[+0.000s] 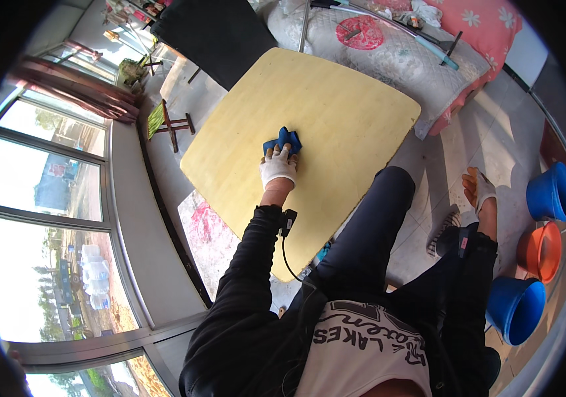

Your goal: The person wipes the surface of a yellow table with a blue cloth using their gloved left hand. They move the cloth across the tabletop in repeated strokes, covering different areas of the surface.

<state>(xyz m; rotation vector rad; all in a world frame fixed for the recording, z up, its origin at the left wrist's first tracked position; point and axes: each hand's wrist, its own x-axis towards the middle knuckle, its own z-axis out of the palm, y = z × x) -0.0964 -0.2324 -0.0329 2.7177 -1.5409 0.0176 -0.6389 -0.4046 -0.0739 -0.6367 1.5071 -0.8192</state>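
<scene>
My left hand [278, 165], in a white knit glove with tan fingertips, lies palm down on a folded blue cloth [289, 137]. The cloth rests near the middle of a pale yellow tabletop [332, 114] with rounded corners. Off to the right of the table, my right hand [479, 188] is in a white glove with orange-coated fingers. It hangs in the air beyond my knee with its fingers loosely curled and nothing visible in it.
Blue buckets [551, 191] and an orange bucket [540, 252] stand at the right. A bed with a quilt [402, 64] and a metal-framed item [432, 45] is beyond the table, beside a black panel [213, 34]. A folding stool [169, 124] stands near the windows at left.
</scene>
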